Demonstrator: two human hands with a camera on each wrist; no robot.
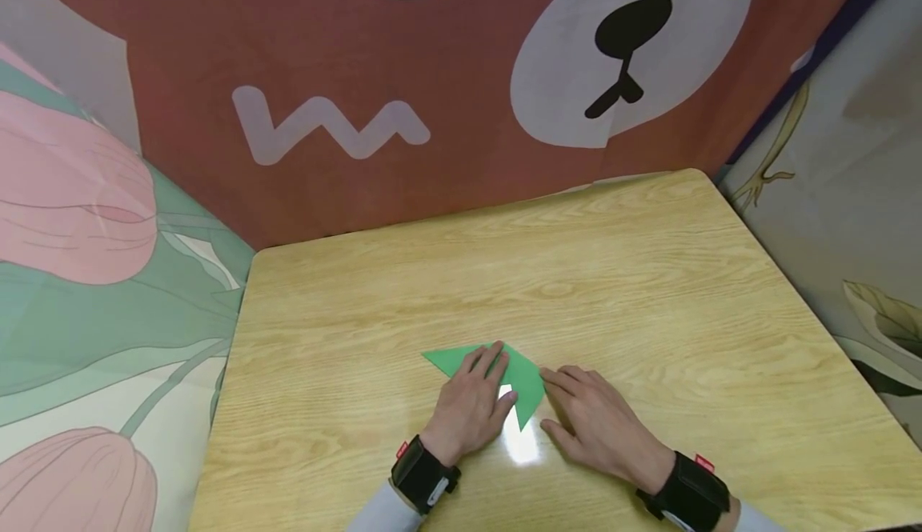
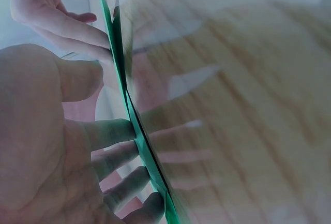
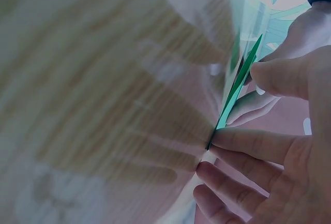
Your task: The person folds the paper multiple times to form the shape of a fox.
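A folded piece of green paper (image 1: pixel 529 384) lies flat on the wooden table, one point toward the left and another toward the person. My left hand (image 1: pixel 471 404) rests on it with spread fingers, the fingertips pressing the paper down in the left wrist view. At the paper's right corner is my right hand (image 1: pixel 598 420), its index fingertip touching the edge there. In the right wrist view the right hand's other fingertips stand at the table surface beside the paper (image 3: pixel 235 97), and the thumb is held apart from the index finger.
The light wooden table (image 1: pixel 576 276) reaches up to a brown cloth (image 1: pixel 360 188) with a bear face behind it. Flower-patterned cloth (image 1: pixel 86 316) hangs at the left, and a grey patterned one (image 1: pixel 850 220) at the right. Each wrist wears a black strap (image 1: pixel 425 474).
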